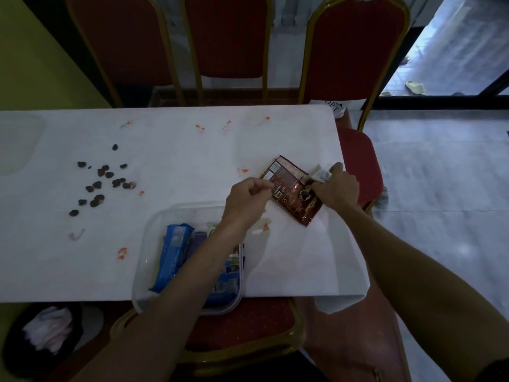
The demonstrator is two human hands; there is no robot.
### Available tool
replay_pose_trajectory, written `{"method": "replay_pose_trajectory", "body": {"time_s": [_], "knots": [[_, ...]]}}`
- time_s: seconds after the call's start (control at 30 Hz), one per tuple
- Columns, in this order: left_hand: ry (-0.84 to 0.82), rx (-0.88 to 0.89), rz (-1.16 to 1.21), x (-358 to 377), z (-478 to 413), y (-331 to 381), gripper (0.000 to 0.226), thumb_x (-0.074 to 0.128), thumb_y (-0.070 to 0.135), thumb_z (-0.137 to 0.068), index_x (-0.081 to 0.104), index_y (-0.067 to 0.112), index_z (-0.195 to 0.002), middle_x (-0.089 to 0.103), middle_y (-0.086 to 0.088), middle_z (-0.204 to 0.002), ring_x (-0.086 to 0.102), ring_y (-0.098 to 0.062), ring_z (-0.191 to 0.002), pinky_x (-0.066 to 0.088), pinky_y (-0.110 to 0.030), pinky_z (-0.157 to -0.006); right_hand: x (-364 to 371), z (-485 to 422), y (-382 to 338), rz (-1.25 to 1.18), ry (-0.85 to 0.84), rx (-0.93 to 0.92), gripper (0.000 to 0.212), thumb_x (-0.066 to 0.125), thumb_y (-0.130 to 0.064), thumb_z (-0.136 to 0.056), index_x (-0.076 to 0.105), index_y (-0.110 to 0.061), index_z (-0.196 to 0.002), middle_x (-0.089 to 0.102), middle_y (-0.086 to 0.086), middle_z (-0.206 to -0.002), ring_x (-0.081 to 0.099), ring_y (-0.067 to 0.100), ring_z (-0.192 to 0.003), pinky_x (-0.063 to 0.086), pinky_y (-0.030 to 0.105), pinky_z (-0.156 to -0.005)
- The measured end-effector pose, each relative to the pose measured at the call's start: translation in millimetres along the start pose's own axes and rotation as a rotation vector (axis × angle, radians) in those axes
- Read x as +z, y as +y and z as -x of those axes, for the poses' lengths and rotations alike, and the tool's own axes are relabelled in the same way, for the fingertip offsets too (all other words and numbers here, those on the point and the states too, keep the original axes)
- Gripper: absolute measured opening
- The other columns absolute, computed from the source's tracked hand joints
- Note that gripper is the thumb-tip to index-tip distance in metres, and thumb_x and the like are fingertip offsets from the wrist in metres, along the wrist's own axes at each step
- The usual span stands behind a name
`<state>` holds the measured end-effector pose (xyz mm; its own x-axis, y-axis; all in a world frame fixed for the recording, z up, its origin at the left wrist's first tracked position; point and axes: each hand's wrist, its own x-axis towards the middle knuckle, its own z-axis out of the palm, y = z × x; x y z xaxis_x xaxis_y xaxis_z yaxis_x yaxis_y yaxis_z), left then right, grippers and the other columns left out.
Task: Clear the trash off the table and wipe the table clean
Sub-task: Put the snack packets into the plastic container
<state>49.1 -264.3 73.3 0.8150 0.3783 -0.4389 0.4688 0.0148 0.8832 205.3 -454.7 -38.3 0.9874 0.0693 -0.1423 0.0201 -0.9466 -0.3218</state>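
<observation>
A brown snack wrapper (pixel 290 188) lies flat on the white table (pixel 176 150) near its right edge. My left hand (pixel 246 201) has its fingers curled at the wrapper's left edge; whether it pinches the wrapper is unclear. My right hand (pixel 337 187) grips a small pale crumpled wrapper (pixel 319 174) at the brown wrapper's right corner. A clear plastic container (pixel 146 257) at the near table edge holds a blue wrapper (pixel 172 257) and other wrappers, partly hidden by my left forearm. Dark crumbs (pixel 102 183) lie scattered at the left. Orange smears (pixel 122 253) dot the tabletop.
Red chairs with gold frames (pixel 355 48) stand along the far side, and one (pixel 242 326) sits under the near edge. A dark bin with pale trash (pixel 46 332) is on the floor at lower left. A small torn scrap (pixel 260 227) lies beside the container.
</observation>
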Motion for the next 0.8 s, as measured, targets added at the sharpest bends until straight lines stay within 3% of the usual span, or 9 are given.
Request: {"method": "replay_pose_trajectory", "body": {"time_s": [0.2, 0.27, 0.4, 0.47, 0.57, 0.67, 0.73, 0.8], "knots": [[-0.02, -0.001, 0.012, -8.8, 11.5, -6.3, 0.015, 0.06, 0.013, -0.094, 0.07, 0.024, -0.095, 0.067, 0.003, -0.098, 0.063, -0.013, -0.093, 0.056, -0.026, -0.071, -5.5, 18.0, -1.7, -0.032, 0.077, -0.015, 0.039, 0.063, -0.03, -0.084, 0.049, -0.007, -0.112, 0.066, 0.014, -0.094, 0.063, 0.036, -0.086, 0.053, 0.044, -0.075], [-0.031, 0.004, 0.012, -12.6, 14.0, -7.3, 0.015, 0.06, 0.013, -0.094, 0.07, 0.024, -0.097, 0.068, 0.003, -0.1, 0.064, -0.013, -0.095, 0.057, -0.027, -0.072, -14.5, 29.7, -6.4, -0.165, 0.153, 0.015, 0.031, 0.061, -0.032, -0.09, 0.051, -0.008, -0.105, 0.066, 0.012, -0.091, 0.064, 0.03, -0.08, 0.051, 0.039, -0.067], [0.001, 0.002, 0.037, -29.8, 15.7, -13.0, 0.015, 0.059, 0.019, -0.096, 0.067, 0.023, -0.107, 0.068, 0.0, -0.105, 0.065, -0.014, -0.097, 0.059, -0.031, -0.078, -42.0, 70.3, -52.5, -0.588, 0.279, 0.135, 0.021, 0.059, -0.035, -0.091, 0.051, -0.018, -0.101, 0.065, -0.002, -0.082, 0.062, 0.012, -0.068, 0.056, 0.037, -0.066], [0.055, -0.03, 0.061, -39.8, 16.0, -19.0, 0.026, 0.056, 0.033, -0.097, 0.059, 0.025, -0.122, 0.066, -0.001, -0.114, 0.065, -0.014, -0.1, 0.059, -0.035, -0.085, -49.4, 98.3, -91.6, -0.76, 0.198, 0.102, 0.019, 0.059, -0.035, -0.09, 0.053, -0.021, -0.102, 0.065, -0.006, -0.082, 0.064, 0.007, -0.071, 0.054, 0.03, -0.065], [0.155, -0.053, 0.029, -57.3, 17.8, -30.1, 0.045, 0.05, 0.05, -0.097, 0.046, 0.03, -0.137, 0.064, 0.003, -0.115, 0.065, -0.015, -0.103, 0.056, -0.04, -0.093, -40.7, 138.3, -145.2, -0.899, -0.104, -0.076, 0.025, 0.06, -0.033, -0.093, 0.055, -0.016, -0.111, 0.068, 0.003, -0.098, 0.07, 0.015, -0.082, 0.059, 0.028, -0.059], [0.301, -0.013, 0.005, -83.1, 24.6, -44.5, 0.043, 0.052, 0.04, -0.1, 0.042, 0.027, -0.139, 0.063, 0.007, -0.097, 0.065, -0.009, -0.089, 0.057, -0.03, -0.077, -22.2, 160.8, -178.8, -0.706, -0.391, -0.204, 0.028, 0.059, -0.04, -0.092, 0.059, -0.014, -0.102, 0.068, 0.004, -0.094, 0.072, 0.019, -0.074, 0.062, 0.035, -0.057], [0.377, -0.042, -0.012, -102.8, 29.0, -59.5, 0.046, 0.056, 0.035, -0.098, 0.04, 0.026, -0.14, 0.064, 0.003, -0.099, 0.064, -0.014, -0.089, 0.057, -0.035, -0.083, -10.8, 166.9, -191.2, -0.481, -0.407, -0.294, 0.033, 0.058, -0.048, -0.088, 0.064, -0.016, -0.091, 0.069, 0.002, -0.086, 0.069, 0.017, -0.07, 0.061, 0.038, -0.063], [0.416, -0.083, -0.086, -115.1, 32.1, -74.7, 0.046, 0.059, 0.035, -0.097, 0.043, 0.024, -0.138, 0.064, -0.002, -0.101, 0.061, -0.016, -0.087, 0.053, -0.034, -0.086, -1.0, 168.8, -195.5, -0.284, -0.361, -0.354, 0.034, 0.058, -0.049, -0.089, 0.068, -0.016, -0.09, 0.069, 0.0, -0.085, 0.065, 0.015, -0.073, 0.056, 0.031, -0.065]]}}
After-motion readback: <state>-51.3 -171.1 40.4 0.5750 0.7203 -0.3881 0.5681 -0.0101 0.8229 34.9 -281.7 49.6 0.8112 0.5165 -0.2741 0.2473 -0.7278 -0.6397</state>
